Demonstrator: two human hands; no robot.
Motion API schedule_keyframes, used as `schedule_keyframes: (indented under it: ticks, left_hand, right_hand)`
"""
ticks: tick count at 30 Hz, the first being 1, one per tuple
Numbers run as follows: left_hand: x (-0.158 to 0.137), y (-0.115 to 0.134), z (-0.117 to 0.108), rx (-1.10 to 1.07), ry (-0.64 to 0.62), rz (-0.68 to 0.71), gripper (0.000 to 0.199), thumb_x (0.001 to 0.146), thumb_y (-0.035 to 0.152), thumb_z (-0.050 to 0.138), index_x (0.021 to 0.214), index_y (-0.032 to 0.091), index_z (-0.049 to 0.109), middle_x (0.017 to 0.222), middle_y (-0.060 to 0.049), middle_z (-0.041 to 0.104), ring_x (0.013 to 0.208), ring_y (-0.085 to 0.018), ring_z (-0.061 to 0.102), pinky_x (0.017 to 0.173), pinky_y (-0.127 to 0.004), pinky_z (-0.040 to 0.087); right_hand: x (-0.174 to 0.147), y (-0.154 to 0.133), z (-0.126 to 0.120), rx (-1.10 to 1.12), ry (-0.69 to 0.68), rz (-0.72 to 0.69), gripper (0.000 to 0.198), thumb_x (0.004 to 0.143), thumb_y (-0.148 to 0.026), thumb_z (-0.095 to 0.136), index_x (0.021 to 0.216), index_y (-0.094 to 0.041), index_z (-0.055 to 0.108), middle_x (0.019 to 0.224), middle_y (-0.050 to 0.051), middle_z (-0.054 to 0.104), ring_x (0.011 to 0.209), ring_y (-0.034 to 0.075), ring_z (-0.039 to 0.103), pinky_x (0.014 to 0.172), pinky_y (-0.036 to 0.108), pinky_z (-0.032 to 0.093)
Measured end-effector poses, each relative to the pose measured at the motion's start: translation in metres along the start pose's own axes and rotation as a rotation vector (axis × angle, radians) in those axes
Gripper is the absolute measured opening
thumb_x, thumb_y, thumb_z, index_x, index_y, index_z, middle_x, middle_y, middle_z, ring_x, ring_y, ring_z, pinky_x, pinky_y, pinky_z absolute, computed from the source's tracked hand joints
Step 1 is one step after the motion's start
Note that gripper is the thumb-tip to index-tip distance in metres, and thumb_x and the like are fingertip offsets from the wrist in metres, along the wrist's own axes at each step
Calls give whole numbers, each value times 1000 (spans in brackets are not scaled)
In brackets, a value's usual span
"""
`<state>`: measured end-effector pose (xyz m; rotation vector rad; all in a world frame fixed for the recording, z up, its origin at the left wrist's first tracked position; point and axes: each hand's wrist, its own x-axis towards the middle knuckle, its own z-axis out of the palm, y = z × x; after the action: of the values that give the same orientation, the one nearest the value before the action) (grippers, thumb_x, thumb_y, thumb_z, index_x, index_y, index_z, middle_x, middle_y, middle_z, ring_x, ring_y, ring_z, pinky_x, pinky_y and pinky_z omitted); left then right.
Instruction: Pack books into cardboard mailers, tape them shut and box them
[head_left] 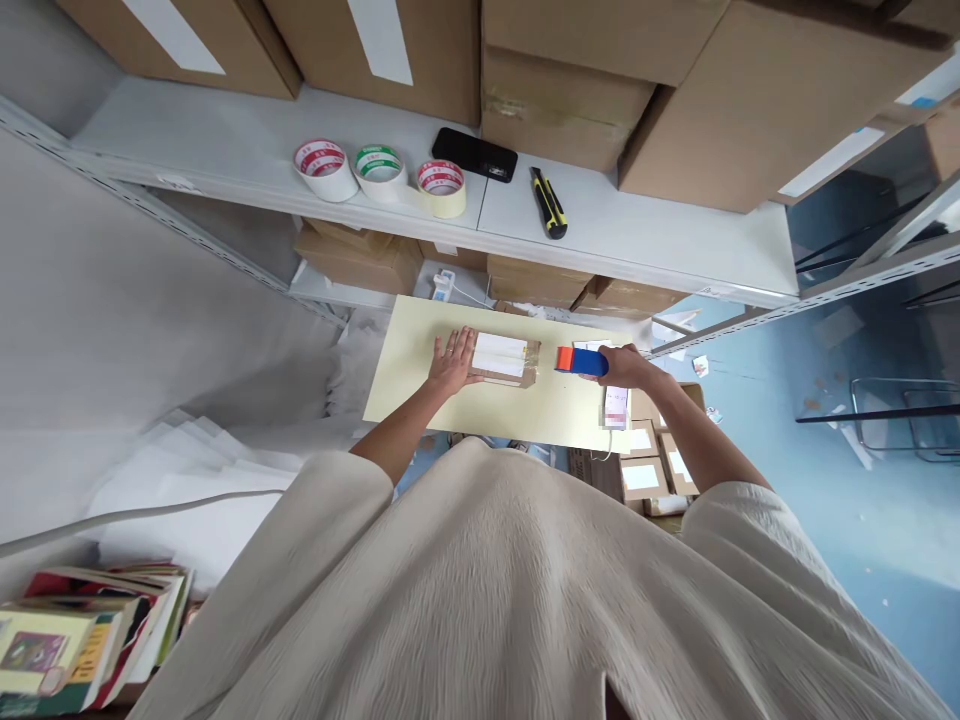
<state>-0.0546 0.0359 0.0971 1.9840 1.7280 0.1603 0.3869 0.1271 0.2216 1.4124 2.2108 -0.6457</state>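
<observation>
The person is standing over a pale yellow table [420, 385], and the small parcel [504, 360] is lying near its middle — brown card with a white label on top and a sheen of clear tape. The left hand [452, 362] is lying flat, fingers spread, pressing on the parcel's left end. The right hand [626, 368] is wrapping around a blue and orange tape dispenser [579, 361], fingers closed on its handle, holding it just beside the parcel's right end. The parcel is looking light and fairly stiff, though the taped faces are probably slick — pressing down on the label or gripping the card edges seems the surest hold. Three tape rolls [379, 172] and a yellow utility knife [548, 202] are sitting on the shelf [637, 235] above.
</observation>
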Motion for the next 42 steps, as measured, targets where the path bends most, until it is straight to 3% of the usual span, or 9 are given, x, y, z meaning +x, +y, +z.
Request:
schedule_keyframes:
  ticks: [5, 12, 19, 26, 35, 42]
  left_hand:
    - [2, 0, 0, 63, -26, -5, 134, 97, 74, 82, 193, 12, 12, 197, -28, 15, 183, -54, 15, 145, -75, -9]
    - [4, -3, -3, 225, -118, -31, 129, 105, 75, 69, 193, 14, -3, 199, -25, 5, 184, -53, 11, 145, -78, 0]
    - [7, -9, -5, 236, -161, -37, 125, 107, 81, 59, 193, 15, -2, 200, -23, 2, 185, -50, 12, 146, -74, 9]
    - [14, 4, 5, 132, -58, -156, 97, 117, 68, 41, 194, 18, 10, 201, -19, 11, 184, -44, 20, 146, -68, 20]
    - [14, 12, 12, 121, -96, -231, 102, 115, 68, 47, 194, 18, 6, 201, -19, 3, 185, -46, 16, 145, -71, 24]
    - [14, 16, 7, 122, -105, -227, 101, 115, 69, 44, 194, 19, 7, 201, -17, 1, 185, -45, 15, 145, -72, 22]
  right_hand:
    - [2, 18, 6, -47, -12, -19, 35, 90, -39, 82, 118, -24, 66, 107, 14, 86, 102, 36, 80, 115, 48, 41]
    - [12, 22, 22, -53, -43, -15, 41, 93, -41, 77, 127, -21, 66, 113, 15, 85, 105, 36, 80, 116, 48, 42]
    - [34, 5, 46, -119, -60, 38, 50, 95, -36, 77, 139, -15, 67, 118, 20, 84, 111, 37, 80, 110, 45, 43]
    - [65, -26, 50, -114, -96, 62, 54, 95, -36, 80, 144, -15, 69, 130, 22, 83, 122, 39, 78, 114, 47, 43]
    - [84, -51, 51, -190, -92, 82, 65, 90, -45, 89, 145, -18, 71, 134, 23, 80, 128, 43, 75, 120, 56, 39]
    - [88, -64, 49, -260, -51, 63, 63, 87, -37, 89, 144, -17, 73, 134, 24, 81, 126, 45, 77, 121, 57, 39]
